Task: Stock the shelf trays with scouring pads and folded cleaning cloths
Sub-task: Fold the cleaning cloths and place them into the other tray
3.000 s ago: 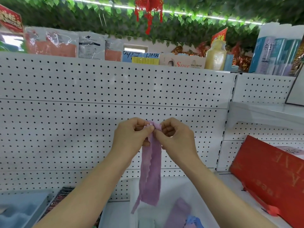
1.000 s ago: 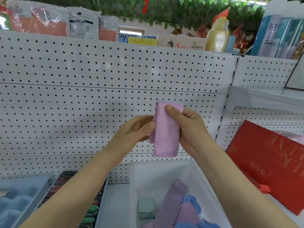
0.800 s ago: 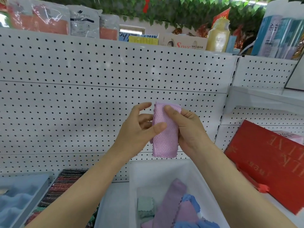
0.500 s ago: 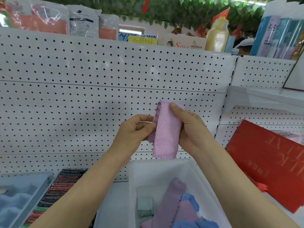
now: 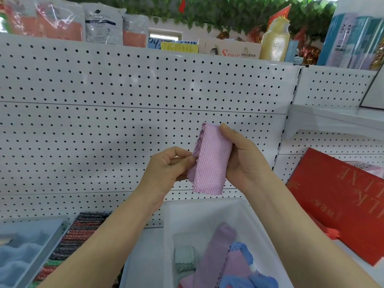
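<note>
At the centre of the frame a folded pink cloth (image 5: 209, 161) with a waffle weave hangs upright in front of the white pegboard (image 5: 104, 121), held above a white plastic tray (image 5: 199, 213). The right hand (image 5: 243, 161) grips the cloth's right side, thumb on its top corner, the other fingers hidden behind the fabric. The left hand (image 5: 168, 169) pinches the scalloped left edge between thumb and curled fingers. In the tray at lower centre lie loose purple, pink and blue cloths (image 5: 226, 265) and a small green pad (image 5: 184, 256). At lower left a row of striped scouring pads (image 5: 72, 244) stands beside a grey tray (image 5: 31, 244). A red box (image 5: 336, 200) leans at right.
</note>
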